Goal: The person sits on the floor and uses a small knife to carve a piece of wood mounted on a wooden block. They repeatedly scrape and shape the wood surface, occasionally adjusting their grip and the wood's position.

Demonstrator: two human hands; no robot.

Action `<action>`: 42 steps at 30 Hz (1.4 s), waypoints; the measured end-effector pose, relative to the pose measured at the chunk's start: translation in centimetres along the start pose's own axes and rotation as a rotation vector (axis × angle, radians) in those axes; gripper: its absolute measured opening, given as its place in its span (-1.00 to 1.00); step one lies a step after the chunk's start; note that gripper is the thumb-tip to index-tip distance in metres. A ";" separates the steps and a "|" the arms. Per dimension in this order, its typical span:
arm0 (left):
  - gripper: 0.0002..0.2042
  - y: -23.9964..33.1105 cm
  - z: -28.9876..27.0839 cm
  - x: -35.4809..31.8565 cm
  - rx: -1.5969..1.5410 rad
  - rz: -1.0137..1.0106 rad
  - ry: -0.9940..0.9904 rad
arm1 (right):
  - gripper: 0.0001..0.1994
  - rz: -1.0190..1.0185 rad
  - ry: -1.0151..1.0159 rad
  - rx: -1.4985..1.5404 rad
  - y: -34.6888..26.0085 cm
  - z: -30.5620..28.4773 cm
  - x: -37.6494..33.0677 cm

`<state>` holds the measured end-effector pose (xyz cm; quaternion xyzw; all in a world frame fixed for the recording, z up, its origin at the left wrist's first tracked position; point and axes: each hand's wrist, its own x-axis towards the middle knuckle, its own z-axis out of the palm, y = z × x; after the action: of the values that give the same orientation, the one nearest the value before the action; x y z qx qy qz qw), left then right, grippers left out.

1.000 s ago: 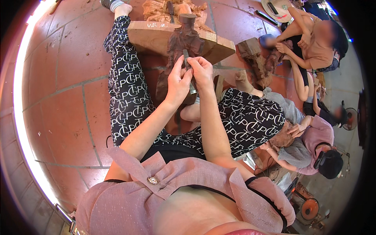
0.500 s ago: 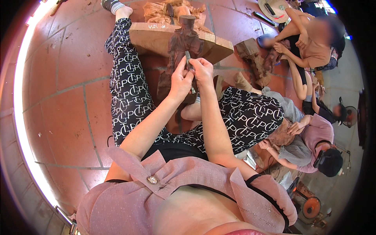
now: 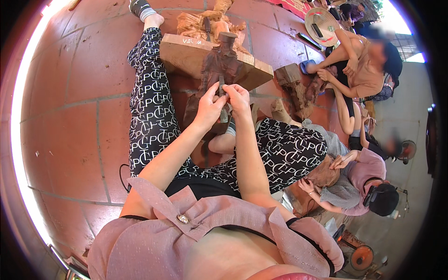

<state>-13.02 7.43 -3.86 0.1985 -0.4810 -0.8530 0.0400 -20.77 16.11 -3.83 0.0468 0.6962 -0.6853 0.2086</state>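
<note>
In front of me a dark brown carved wooden figure (image 3: 219, 65) with a flat-topped head leans back against a thick pale wood block (image 3: 186, 53). My left hand (image 3: 211, 106) and my right hand (image 3: 239, 99) are side by side over the figure's lower part. Both are closed, pinching a narrow grey strip (image 3: 221, 83) that looks like folded sandpaper. Its upper end sticks up between my fingertips, close to the carving. Below my fingers another light grey end (image 3: 224, 115) shows; whether it belongs to the same strip I cannot tell. My hands hide the figure's middle.
A lighter orange-brown carving (image 3: 196, 25) and a dark-bladed tool (image 3: 207, 29) rest on the block. My legs stretch either side. At right, several people sit close by, one beside a rough wood piece (image 3: 291, 86); a woven hat (image 3: 322, 28) and a fan (image 3: 361, 257) are on that side.
The whole view has shifted slightly. My hands stay together at the figure, still pinching the grey strip; the fingers have shifted a little, and more of the light grey end below shows.
</note>
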 end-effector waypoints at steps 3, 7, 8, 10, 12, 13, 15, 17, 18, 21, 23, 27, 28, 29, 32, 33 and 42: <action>-0.58 -0.2 -1.2 0.1 -0.049 0.041 0.000 | -0.83 -0.058 -0.093 -0.149 -1.0 -0.2 -0.3; -0.63 0.7 -0.9 1.4 0.041 0.236 -0.010 | -0.79 -0.241 -0.035 -0.333 -2.2 -0.4 -0.4; -0.64 0.8 -0.7 1.9 0.090 0.259 -0.023 | -0.79 -0.290 0.001 -0.336 -2.5 -0.3 -0.5; -0.66 1.1 -0.3 3.2 0.183 0.307 -0.048 | -0.78 -0.292 0.044 -0.367 -1.8 -0.8 0.1; -0.68 0.9 -0.2 3.7 0.084 0.266 -0.084 | -0.77 -0.257 0.088 -0.404 -1.4 -0.6 0.5; -0.69 0.0 -0.2 3.7 -0.008 0.247 -0.097 | -0.79 -0.260 0.098 -0.509 -1.7 -0.8 0.1; -0.70 -1.5 -0.8 3.3 -0.012 0.199 -0.126 | -0.80 -0.313 0.085 -0.460 -2.5 -0.7 -0.3; -0.70 -0.6 -2.0 1.3 0.039 0.030 -0.152 | -0.84 -0.356 0.123 -0.455 -3.4 -0.5 -1.1; -0.71 -0.2 -2.6 0.5 0.064 -0.052 -0.162 | -0.85 -0.387 0.122 -0.446 -3.3 -0.5 -1.1; -0.62 0.7 -3.3 -1.2 0.059 -0.089 -0.143 | -0.88 -0.452 0.088 -0.516 -3.1 -0.5 -1.5; -0.54 0.8 -3.5 -1.5 -0.009 -0.089 -0.115 | -0.83 -0.551 -0.007 -0.584 -2.7 0.1 -2.0; -0.56 2.5 -3.5 -1.6 -0.031 -0.130 -0.136 | -0.71 -0.639 -0.158 -0.653 -1.9 1.4 -3.5; -0.56 2.7 -3.3 -1.6 -0.047 -0.127 -0.168 | -0.71 -0.650 -0.116 -0.661 -1.5 1.7 -4.0; -0.56 2.8 -3.1 -1.5 -0.063 -0.124 -0.199 | -0.72 -0.692 -0.068 -0.666 -1.4 1.7 -4.0; -0.57 3.1 -3.2 -0.9 -0.150 -0.139 -0.268 | -0.77 -0.802 0.070 -0.674 -1.7 1.5 -4.0; -0.57 3.3 -3.2 -0.4 -0.180 -0.144 -0.286 | -0.79 -0.830 0.113 -0.665 -2.1 1.2 -3.8; -0.40 -0.1 -3.4 2.7 0.723 0.315 -0.157 | -0.87 -0.734 0.234 -0.155 -3.6 1.2 1.0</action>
<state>-14.21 4.05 -6.32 0.0578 -0.7762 -0.6248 0.0610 -22.65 14.52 -0.75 -0.1432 0.7354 -0.6498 -0.1281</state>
